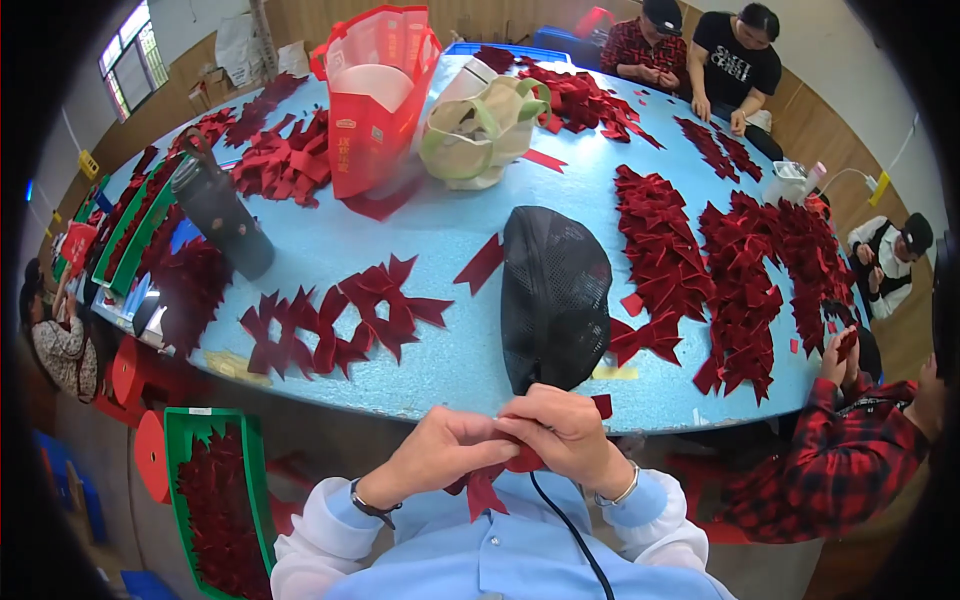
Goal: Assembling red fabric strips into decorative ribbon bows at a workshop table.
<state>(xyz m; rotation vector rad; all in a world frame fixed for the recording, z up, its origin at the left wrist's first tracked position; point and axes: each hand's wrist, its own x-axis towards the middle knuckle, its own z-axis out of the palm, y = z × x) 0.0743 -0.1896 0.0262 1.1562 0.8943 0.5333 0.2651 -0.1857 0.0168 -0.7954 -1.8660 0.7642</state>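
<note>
- Ribbon bow (487, 485), dark red, sits pinched between both hands just above the chest, near the table's (450, 240) front edge.
- Left hand (440, 450) curls inward, fingers closed tight on the bow's middle.
- Right hand (565, 430) arches over it, fingertips pressed onto the same fold.
- Bow tails hang below the knuckles.
- Black mesh bag (555, 295) lies just beyond the hands; bare blue tabletop lies on either side of it.

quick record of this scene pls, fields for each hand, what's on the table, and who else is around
left hand: pinching a red ribbon piece with the right
right hand: gripping the same ribbon piece
table: light blue, with piles of red ribbon bows
near the hands: black mesh bag
far side: red paper bag, beige tote bag, dark bottle
floor left: green crate of bows
others: person in red plaid sleeve at right, more seated around
</note>
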